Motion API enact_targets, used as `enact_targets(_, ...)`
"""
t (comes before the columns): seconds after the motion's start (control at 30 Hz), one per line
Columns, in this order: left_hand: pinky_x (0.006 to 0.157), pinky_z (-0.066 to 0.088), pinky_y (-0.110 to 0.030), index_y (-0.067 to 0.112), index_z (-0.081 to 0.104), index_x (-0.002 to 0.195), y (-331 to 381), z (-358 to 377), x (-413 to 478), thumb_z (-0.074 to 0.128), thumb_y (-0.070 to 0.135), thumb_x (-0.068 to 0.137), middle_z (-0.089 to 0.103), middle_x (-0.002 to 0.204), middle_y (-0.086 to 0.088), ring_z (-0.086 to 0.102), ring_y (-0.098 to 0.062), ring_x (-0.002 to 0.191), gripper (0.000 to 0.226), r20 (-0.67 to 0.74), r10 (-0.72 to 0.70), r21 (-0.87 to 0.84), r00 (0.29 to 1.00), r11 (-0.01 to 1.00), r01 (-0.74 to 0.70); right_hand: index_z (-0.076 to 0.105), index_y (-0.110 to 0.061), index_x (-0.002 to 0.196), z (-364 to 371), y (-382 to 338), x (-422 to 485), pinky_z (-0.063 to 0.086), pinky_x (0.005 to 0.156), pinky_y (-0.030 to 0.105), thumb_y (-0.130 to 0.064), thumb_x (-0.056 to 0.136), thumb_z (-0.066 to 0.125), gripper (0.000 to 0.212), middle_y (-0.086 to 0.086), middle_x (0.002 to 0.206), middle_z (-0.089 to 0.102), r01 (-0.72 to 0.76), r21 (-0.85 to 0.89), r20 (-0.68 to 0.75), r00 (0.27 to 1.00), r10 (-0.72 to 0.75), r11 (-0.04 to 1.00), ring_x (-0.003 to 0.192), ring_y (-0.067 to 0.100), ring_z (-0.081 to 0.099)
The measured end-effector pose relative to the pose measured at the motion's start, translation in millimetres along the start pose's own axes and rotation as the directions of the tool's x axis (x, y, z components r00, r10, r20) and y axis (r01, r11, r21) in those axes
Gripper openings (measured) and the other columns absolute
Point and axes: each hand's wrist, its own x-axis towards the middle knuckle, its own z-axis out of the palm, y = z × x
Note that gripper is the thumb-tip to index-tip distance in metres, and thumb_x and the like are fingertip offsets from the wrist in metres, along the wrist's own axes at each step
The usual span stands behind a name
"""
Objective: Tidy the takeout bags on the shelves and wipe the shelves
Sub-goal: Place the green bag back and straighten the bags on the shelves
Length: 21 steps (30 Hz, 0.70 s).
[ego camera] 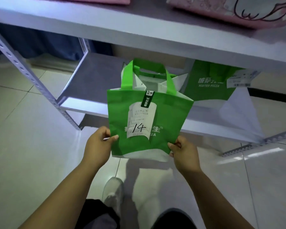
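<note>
Two hands share the load. The left hand (99, 144) pinches the lower left corner of the green bag (168, 116), thumb across its front. The right hand (182, 152) grips the lower right corner. The bag hangs upright in front of the lower shelf (92, 80), its base off the board, and its receipt (141, 120), marked 14, faces the person.

Recommended: keep both corners level, seat the base fully on the bare board left of the second green bag (208, 83), and leave the receipt facing outward.

Not determinable: the bag's contents, and whether its back touches the shelf edge. The second bag is partly hidden under the upper shelf (139, 35). The pink bags (221, 10) above are cut off by the frame. No wiping cloth is in view.
</note>
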Motion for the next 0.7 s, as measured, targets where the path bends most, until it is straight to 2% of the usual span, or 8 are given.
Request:
enact_targets(0.13,0.080,0.052,-0.054,0.010,0.048,0.069,21.9,-37.0,-40.8,0.061,0.009,0.086,0.067,0.083,-0.006,0.063,-0.032,0.085,0.021,-0.005,-0.093,0.010,0.996,0.996,0.093,0.058,-0.020,0.071,-11.5,-38.0,-43.2,0.054,0.069,0.042,-0.010,0.089,0.057,0.021,0.001,0.070,0.061,-0.054,-0.017,0.046,0.997,0.055,0.998,0.066,0.019,0.057)
enact_targets(0.27,0.080,0.052,-0.054,0.016,0.047,0.063,54.7,-72.2,-95.2,0.061,0.008,0.085,0.066,0.079,-0.002,0.063,-0.029,0.083,0.027,-0.048,-0.151,-0.023,0.987,0.988,0.150,0.052,-0.021,0.067,-36.4,-83.0,-90.3,0.051,0.061,0.036,-0.009,0.089,0.055,0.026,0.001,0.066,0.057,-0.051,-0.069,0.080,0.995,0.056,0.996,0.060,0.015,0.049)
enact_targets(0.37,0.081,0.052,-0.054,0.017,0.049,0.065,84.4,-98.5,-140.7,0.060,0.007,0.086,0.066,0.079,0.000,0.063,-0.027,0.083,0.026,-0.077,-0.172,-0.048,0.982,0.985,0.168,0.053,-0.018,0.070,-61.2,-118.2,-128.9,0.045,0.057,0.030,-0.009,0.089,0.055,0.022,0.001,0.065,0.056,-0.044,-0.069,0.112,0.992,0.051,0.997,0.059,0.014,0.048)
enact_targets(0.57,0.080,0.052,-0.055,0.023,0.053,0.065,153.9,-154.8,-219.9,0.061,0.010,0.086,0.068,0.080,0.006,0.065,-0.022,0.083,0.025,-0.137,-0.133,-0.090,0.982,0.989,0.121,0.056,-0.010,0.078,-116.1,-193.2,-196.5,0.040,0.056,0.025,-0.009,0.089,0.055,0.012,0.000,0.068,0.059,0.039,-0.072,0.137,0.990,-0.029,0.997,0.062,0.013,0.051)
enact_targets(0.7,0.080,0.053,-0.054,0.028,0.054,0.065,201.5,-187.6,-257.6,0.061,0.013,0.086,0.067,0.080,0.008,0.065,-0.022,0.082,0.027,-0.193,-0.066,-0.118,0.979,0.992,0.043,0.048,-0.020,0.068,-146.8,-248.0,-226.4,0.030,0.048,0.014,-0.010,0.089,0.055,0.025,-0.005,0.062,0.052,0.145,-0.072,0.113,0.984,-0.137,0.987,0.057,0.008,0.045)
